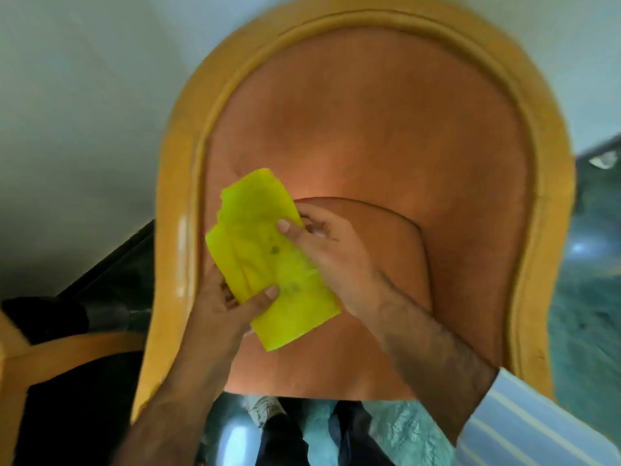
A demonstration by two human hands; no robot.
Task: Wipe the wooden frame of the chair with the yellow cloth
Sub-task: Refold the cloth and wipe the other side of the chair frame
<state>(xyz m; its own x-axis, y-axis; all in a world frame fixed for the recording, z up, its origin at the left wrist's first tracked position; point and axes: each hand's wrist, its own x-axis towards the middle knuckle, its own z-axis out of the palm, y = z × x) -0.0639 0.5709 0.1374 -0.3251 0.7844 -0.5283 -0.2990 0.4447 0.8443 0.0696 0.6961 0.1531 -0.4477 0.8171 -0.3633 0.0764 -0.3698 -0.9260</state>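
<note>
The chair fills the head view: a curved light wooden frame (178, 203) arches around orange upholstery on the back and seat. A folded yellow cloth (268, 264) with a few dark smudges hovers over the seat, just right of the frame's left side. My left hand (218, 307) grips the cloth's lower left edge, thumb on top. My right hand (322, 250) pinches its right side, thumb pressed on the top face. The cloth does not touch the wood.
A white wall stands behind the chair. Part of another wooden chair (67, 348) with a dark cushion sits at the lower left. Green marble floor (591, 264) shows at the right and below the seat, near my legs.
</note>
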